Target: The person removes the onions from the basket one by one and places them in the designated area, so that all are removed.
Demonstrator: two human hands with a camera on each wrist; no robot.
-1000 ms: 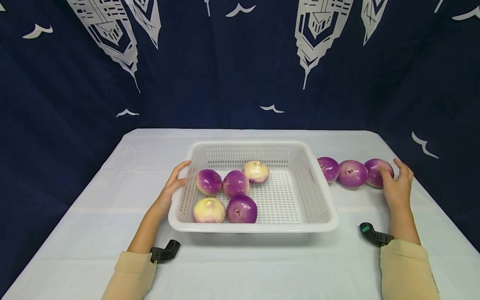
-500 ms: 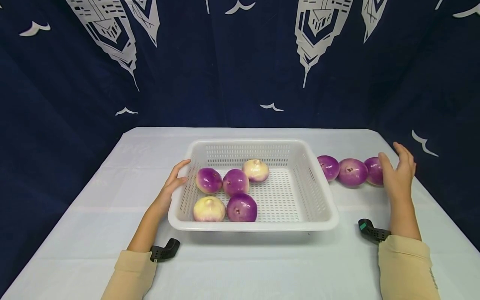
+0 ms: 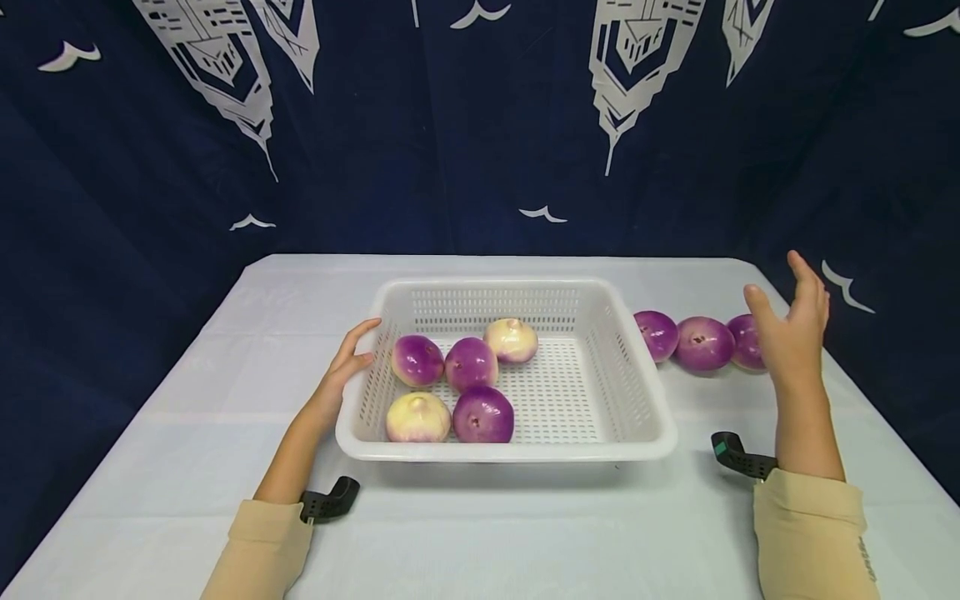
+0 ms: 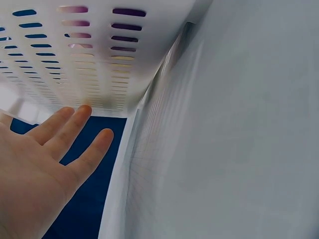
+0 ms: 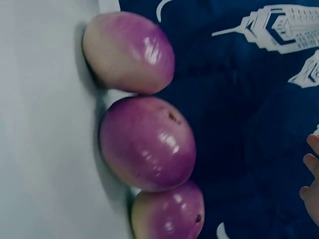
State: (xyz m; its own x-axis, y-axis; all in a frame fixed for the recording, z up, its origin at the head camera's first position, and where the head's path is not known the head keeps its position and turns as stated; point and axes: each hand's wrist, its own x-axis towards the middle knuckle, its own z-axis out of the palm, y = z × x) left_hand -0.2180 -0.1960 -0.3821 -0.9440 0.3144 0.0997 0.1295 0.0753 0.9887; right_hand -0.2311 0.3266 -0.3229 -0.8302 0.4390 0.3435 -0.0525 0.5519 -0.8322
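Observation:
My left hand [image 3: 337, 379] touches the left rim of a white plastic basket [image 3: 600, 452]; in the left wrist view its fingers [image 4: 92, 152] lie straight and spread by the slotted outer wall. Inside the basket sit several glossy purple-and-cream turnips, including a purple turnip [image 3: 483, 415] in front and a cream turnip [image 3: 512, 341] farther back. Right of the basket, three turnips stand in a row: left turnip [image 3: 656, 335], middle turnip [image 3: 705, 344] and right turnip [image 3: 745, 342]. My right hand [image 3: 797, 329] is raised beside the right turnip, partly hiding it, fingers apart and holding nothing.
A white cloth [image 3: 487, 533] covers the table. Behind it hangs a dark blue curtain [image 3: 450, 167] with white prints. Each wrist wears a black camera mount, such as the left mount [image 3: 330, 500]. The basket's right wall stands close to the turnip row.
My right hand has let go of the right turnip and risen away from it, its fingers spreading. That turnip stays in the row. The left hand and basket hold their place.

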